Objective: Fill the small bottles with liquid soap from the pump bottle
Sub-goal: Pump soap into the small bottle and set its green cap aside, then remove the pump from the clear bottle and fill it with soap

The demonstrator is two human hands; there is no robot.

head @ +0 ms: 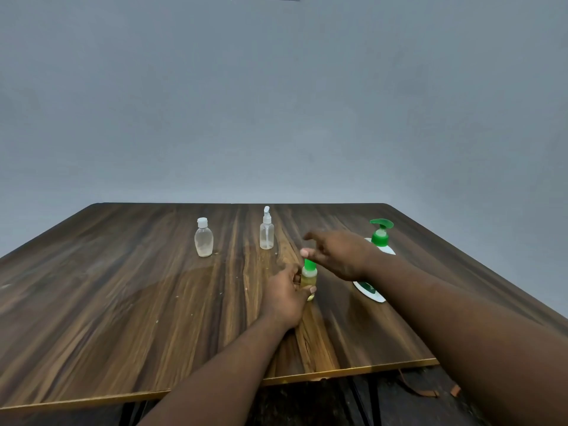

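Observation:
A small bottle (308, 279) with a green cap and yellowish liquid stands upright near the middle of the wooden table (123, 302). My left hand (284, 295) grips its body from the left. My right hand (336, 255) hovers at the cap, a fingertip touching its top, the other fingers spread and loosely bent. The white pump bottle (379, 241) with a green pump head stands behind my right wrist, which hides part of it. Farther back stand a clear bottle with a white flip cap (203, 239) and a clear spray bottle (266, 232).
The table's near edge (338, 373) runs across the bottom, with dark floor below it. A plain grey wall rises behind the far edge. The left half of the table holds only the flip-cap bottle.

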